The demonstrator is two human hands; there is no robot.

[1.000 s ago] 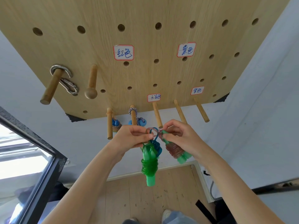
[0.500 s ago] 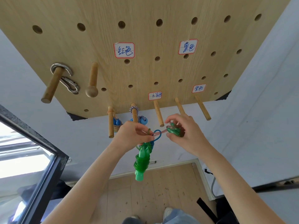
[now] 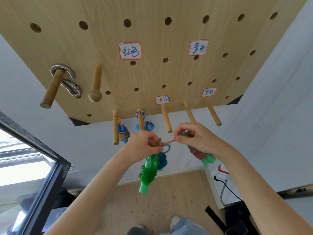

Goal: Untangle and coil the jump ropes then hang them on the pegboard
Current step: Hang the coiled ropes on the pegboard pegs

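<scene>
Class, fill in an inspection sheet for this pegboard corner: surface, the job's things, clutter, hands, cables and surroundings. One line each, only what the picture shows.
Surface: wooden pegboard with pegs and handwritten labels.
Job's things: green coiled rope hangs from the left hand; a blue rope is behind it; a reddish coiled rope is in the right hand. Two coiled ropes already hang on pegs.
Clutter: metal carabiners on a peg.
Hands: left hand and right hand pinch a blurred loop between them.
Cables: black cable at a wall socket.
Surroundings: white wall, wooden floor, window at left.
</scene>
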